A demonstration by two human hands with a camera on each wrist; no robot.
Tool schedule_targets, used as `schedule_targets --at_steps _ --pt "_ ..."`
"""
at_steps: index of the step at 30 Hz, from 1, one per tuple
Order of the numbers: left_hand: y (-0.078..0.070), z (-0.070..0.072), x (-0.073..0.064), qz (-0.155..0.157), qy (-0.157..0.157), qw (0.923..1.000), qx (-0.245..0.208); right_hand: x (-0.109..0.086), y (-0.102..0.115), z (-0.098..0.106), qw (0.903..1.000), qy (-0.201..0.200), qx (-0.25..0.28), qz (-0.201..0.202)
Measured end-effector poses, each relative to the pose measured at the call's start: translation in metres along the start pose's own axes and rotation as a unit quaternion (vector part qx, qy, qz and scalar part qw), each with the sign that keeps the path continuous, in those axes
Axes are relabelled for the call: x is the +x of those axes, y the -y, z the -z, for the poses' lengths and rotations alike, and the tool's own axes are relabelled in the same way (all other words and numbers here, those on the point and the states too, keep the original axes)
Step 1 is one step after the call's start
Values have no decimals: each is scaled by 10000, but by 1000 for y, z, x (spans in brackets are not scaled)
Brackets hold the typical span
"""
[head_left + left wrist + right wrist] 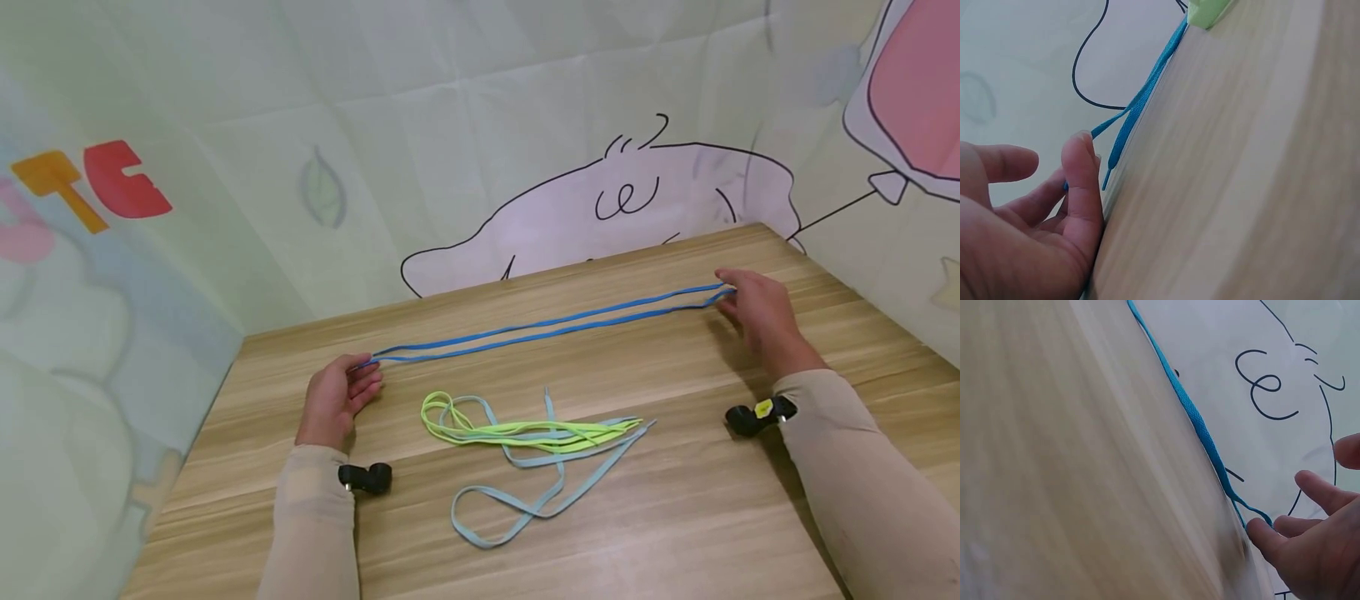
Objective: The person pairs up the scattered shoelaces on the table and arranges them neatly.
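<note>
A blue shoelace (540, 327) stretches in two nearly parallel strands across the back of the table. My left hand (337, 396) holds its left end between the fingers. In the left wrist view, one strand of the blue shoelace (1107, 125) runs in behind a fingertip, while a tipped end hangs just beside the hand. At the far right, my right hand (765, 321) holds the other end at its fingertips. The right wrist view shows the blue shoelace (1194, 415) splitting into two thin strands right at the fingers.
Nearer me on the wooden table (675, 517) lies a folded neon yellow shoelace (510, 432). A light blue shoelace (592, 479) loops under and in front of it. A printed cloth backdrop (465, 167) rises behind the table.
</note>
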State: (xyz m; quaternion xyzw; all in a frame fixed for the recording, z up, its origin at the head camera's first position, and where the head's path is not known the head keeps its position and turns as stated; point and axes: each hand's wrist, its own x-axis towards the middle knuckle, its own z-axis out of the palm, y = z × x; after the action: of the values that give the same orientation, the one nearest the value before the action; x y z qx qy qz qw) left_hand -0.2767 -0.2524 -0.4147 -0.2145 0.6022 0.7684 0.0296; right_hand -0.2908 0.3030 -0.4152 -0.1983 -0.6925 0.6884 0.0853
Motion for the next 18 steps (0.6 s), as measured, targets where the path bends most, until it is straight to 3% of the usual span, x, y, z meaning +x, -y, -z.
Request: schedule_targets --at_steps 1,6,8,15,18 --pt "0 0 0 0 -3 10000 -5 0 1 0 9999 -98 60 2" --pt "0 1 2 2 -73 10000 -45 0 4 0 9958 -460 -770 190" --pt "0 1 2 -2 -166 9999 -38 0 4 -1 9948 -528 -857 180" --pt "0 -1 3 -59 -445 9989 -113 -1 3 -2 9975 -548 -445 67" --pt "-1 -2 3 -108 -536 9983 -178 -2 1 -3 9985 -504 125 148"
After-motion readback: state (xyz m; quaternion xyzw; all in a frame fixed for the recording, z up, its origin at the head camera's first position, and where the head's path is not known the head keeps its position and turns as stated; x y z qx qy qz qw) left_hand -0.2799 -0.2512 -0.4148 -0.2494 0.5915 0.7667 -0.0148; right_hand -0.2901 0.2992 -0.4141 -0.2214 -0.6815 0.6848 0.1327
